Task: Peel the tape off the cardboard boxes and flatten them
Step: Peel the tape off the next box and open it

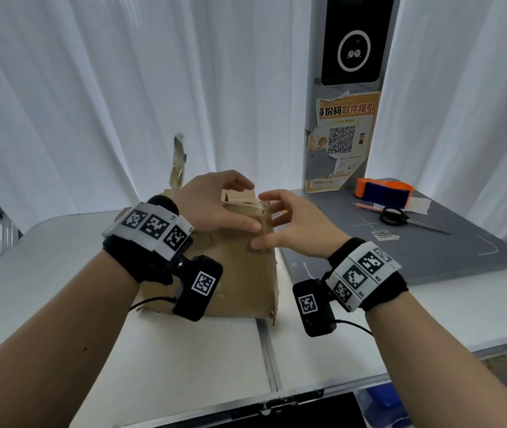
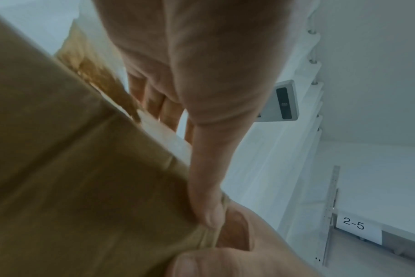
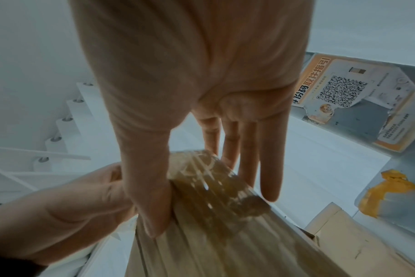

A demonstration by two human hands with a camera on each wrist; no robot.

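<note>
A brown cardboard box (image 1: 243, 273) stands upright on the white table (image 1: 184, 366), between my hands. My left hand (image 1: 246, 205) grips its top edge, with the fingers curled over the far side and the thumb on the near face (image 2: 209, 215). My right hand (image 1: 264, 220) pinches the top right corner, thumb on the near face and fingers behind it. Glossy clear tape (image 3: 206, 180) covers that corner under my right thumb. A peeled strip of tape (image 1: 178, 162) sticks up behind the box. The box's far side is hidden.
A grey cutting mat (image 1: 431, 251) lies to the right. On it are black scissors (image 1: 397, 216), a pink pen (image 1: 369, 206) and an orange and blue tape dispenser (image 1: 383, 189). A grey pillar with a QR poster (image 1: 343, 134) stands behind. White curtains hang all round.
</note>
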